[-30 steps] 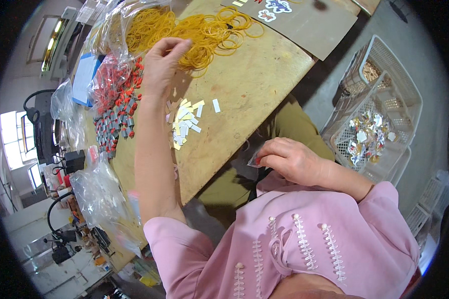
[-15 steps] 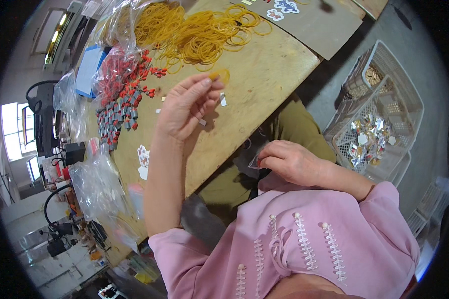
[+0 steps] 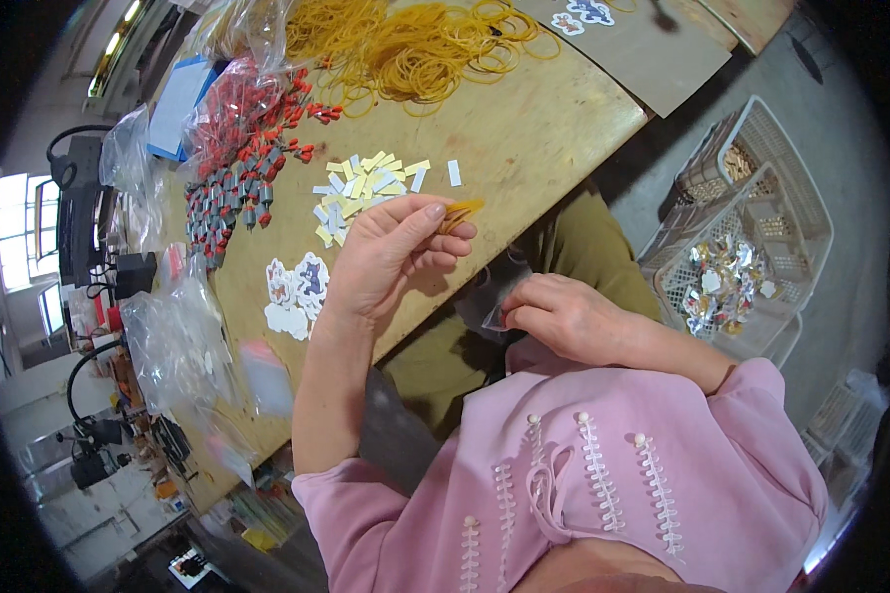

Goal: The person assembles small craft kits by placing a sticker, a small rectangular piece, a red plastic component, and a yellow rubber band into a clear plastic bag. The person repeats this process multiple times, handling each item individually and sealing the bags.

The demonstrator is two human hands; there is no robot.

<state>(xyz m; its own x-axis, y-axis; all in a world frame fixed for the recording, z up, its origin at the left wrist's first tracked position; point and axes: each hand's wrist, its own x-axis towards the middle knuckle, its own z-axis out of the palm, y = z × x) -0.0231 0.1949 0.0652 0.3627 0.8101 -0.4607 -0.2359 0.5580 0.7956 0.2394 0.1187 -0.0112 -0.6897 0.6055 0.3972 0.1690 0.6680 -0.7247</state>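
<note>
Pinched between the thumb and fingers of my left hand (image 3: 398, 245) is a yellow rubber band (image 3: 462, 211), held over the table's near edge. Beyond that hand lies a pile of small yellow and white paper strips (image 3: 371, 186). Cut-out animal stickers (image 3: 302, 287) sit beside my left wrist. My right hand (image 3: 562, 314), over my lap, is closed on a small clear plastic bag (image 3: 494, 314), which its fingers partly hide. The large heap of yellow rubber bands (image 3: 425, 59) is at the far side of the table.
Small grey and red parts (image 3: 232, 198) lie at the table's left, some in a clear bag (image 3: 237, 109). Plastic bags (image 3: 173, 336) cover the left edge. On the floor at right stand plastic baskets (image 3: 811, 237), one with shiny filled packets (image 3: 724, 282). A grey board (image 3: 643, 59) lies far right.
My left hand has moved right and nearer, away from the rubber band heap, with the rubber band in it. The strips and stickers now show. My right hand stays almost where it was.
</note>
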